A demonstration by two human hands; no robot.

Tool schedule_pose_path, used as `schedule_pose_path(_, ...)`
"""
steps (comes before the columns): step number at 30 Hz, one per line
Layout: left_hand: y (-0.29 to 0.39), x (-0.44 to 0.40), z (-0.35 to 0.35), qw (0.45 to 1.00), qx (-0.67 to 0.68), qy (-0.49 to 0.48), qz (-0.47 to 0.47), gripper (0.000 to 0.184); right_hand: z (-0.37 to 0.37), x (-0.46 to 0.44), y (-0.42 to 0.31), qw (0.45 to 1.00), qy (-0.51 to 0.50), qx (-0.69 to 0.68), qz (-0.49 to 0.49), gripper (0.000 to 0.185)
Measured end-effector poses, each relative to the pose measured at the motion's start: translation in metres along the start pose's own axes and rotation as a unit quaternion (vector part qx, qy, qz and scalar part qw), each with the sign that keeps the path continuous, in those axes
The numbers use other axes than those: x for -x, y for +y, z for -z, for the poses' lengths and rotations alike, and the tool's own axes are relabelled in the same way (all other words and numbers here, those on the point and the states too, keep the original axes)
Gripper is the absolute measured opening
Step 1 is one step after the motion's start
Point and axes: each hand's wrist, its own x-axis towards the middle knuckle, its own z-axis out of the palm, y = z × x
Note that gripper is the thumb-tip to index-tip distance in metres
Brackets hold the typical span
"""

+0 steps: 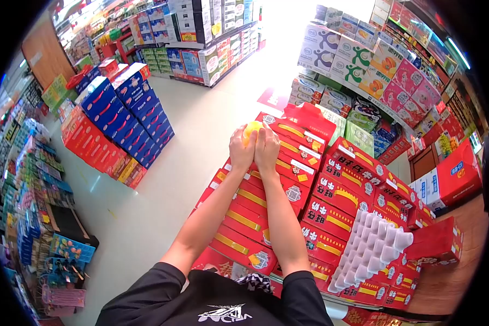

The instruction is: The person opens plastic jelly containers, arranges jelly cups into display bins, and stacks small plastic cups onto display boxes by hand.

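Both arms reach forward over stacked red cartons (pixel 244 206) with yellow bands. My left hand (pixel 242 148) and my right hand (pixel 267 148) are close together at the far end of the stack. Between them they hold a small yellow object (pixel 252 130), its top showing above the fingers. The fingers of both hands are curled round it, and its lower part is hidden. What the yellow object is cannot be made out.
Grey egg trays (pixel 368 250) lie on more red cartons at the right. Blue boxes (pixel 126 117) stand on red ones at the left, across a pale floor (pixel 193 117). Shelves of goods line both sides, with a carton display (pixel 201 46) further back.
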Motion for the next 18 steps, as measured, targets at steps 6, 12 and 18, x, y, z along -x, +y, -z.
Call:
schedule_pose_path(6,0.013,0.002,0.007,0.999,-0.014,-0.028,0.021,0.042,0.006,-0.005,-0.007,0.997,-0.020,-0.035,-0.059,0.048)
schedule_pose_path(12,0.017,0.004,0.010,0.998,-0.053,0.006,-0.021,0.038,0.005,-0.005,-0.008,0.991,-0.037,-0.066,-0.114,0.051)
schedule_pose_path(18,0.018,0.003,0.008,0.994,-0.032,0.028,-0.104,0.038,0.018,-0.008,-0.027,0.989,-0.044,-0.113,-0.088,0.060)
